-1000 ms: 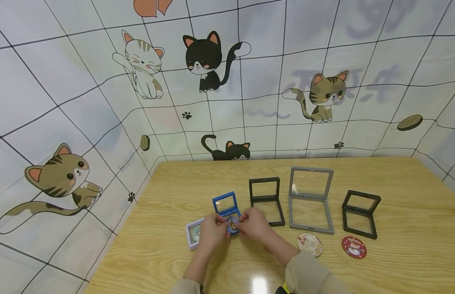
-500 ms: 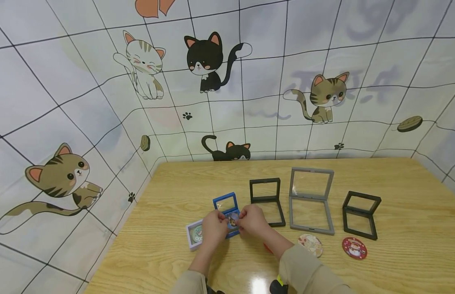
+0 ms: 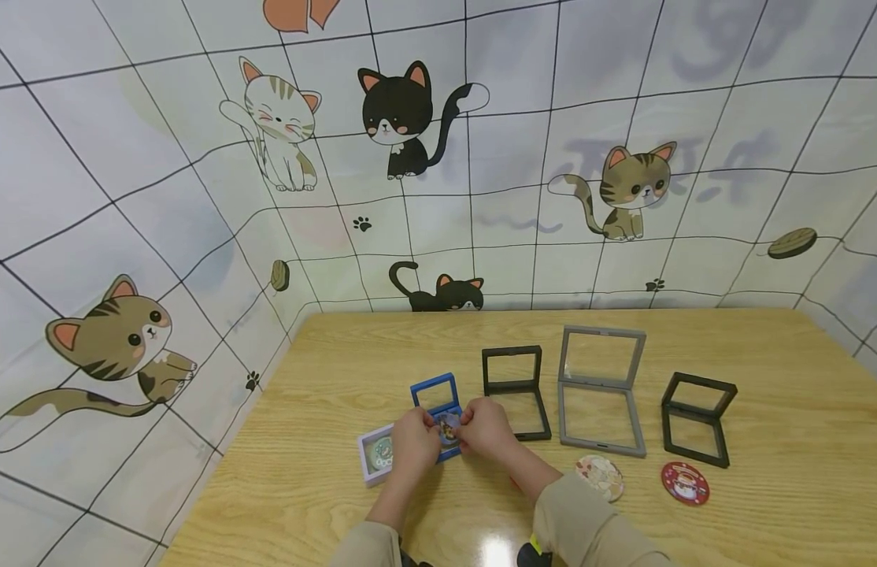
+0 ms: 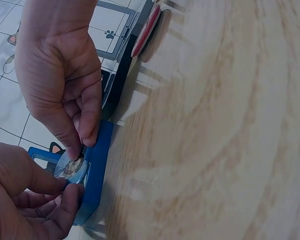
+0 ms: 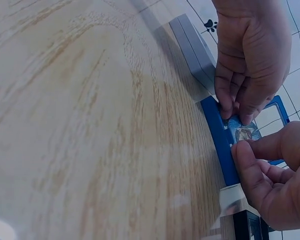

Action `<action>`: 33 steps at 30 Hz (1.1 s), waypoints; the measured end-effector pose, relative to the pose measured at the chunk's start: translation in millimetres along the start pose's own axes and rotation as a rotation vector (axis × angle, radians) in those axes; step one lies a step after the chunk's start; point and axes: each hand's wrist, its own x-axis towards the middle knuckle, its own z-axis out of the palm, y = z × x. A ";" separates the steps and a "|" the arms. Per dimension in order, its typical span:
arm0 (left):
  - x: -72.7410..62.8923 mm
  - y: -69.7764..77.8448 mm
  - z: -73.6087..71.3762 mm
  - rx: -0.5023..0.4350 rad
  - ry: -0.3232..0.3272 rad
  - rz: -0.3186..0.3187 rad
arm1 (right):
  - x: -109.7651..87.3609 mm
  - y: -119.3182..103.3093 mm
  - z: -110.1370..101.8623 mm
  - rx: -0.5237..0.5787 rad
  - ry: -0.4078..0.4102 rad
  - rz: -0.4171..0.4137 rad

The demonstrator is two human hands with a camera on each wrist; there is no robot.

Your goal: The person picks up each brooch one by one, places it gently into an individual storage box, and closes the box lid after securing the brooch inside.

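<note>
A small round picture badge (image 3: 448, 426) lies over the lower half of a blue hinged display frame (image 4: 101, 165), whose clear-windowed lid (image 3: 434, 391) stands raised behind. My left hand (image 3: 415, 442) pinches the badge's left edge between thumb and fingers. From the other side my right hand (image 3: 486, 429) pinches the opposite edge. In the left wrist view the badge (image 4: 71, 169) sits tilted at the blue rim, with both thumbs on its face. The right wrist view shows fingertips of both hands right at the blue frame wall (image 5: 221, 142); they hide part of the badge.
Left of the blue frame is a lavender box frame (image 3: 366, 466) with a greenish round badge (image 3: 382, 452) inside. To the right stand a black frame (image 3: 518, 386), a grey one (image 3: 596, 383) and another black one (image 3: 695, 414), all opened. Cream (image 3: 600, 477) and red (image 3: 685, 483) round badges lie in front.
Both hands have shifted slightly, and the badge sits a little farther back over the blue frame, whose front edge now shows more. A red edge has appeared beside my right forearm.
</note>
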 end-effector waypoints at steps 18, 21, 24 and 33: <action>0.4 -1.8 3.9 0.051 -0.008 0.019 | -0.9 0.7 1.3 0.007 0.010 -0.036; 0.1 -2.2 4.3 0.056 -0.007 0.021 | -0.6 0.8 2.1 0.002 0.011 -0.039; -0.1 -0.8 4.0 0.055 -0.010 0.010 | -0.2 1.0 2.6 -0.012 0.015 -0.042; 0.8 4.1 5.1 0.095 -0.013 0.003 | 0.7 1.2 2.8 -0.021 0.030 -0.025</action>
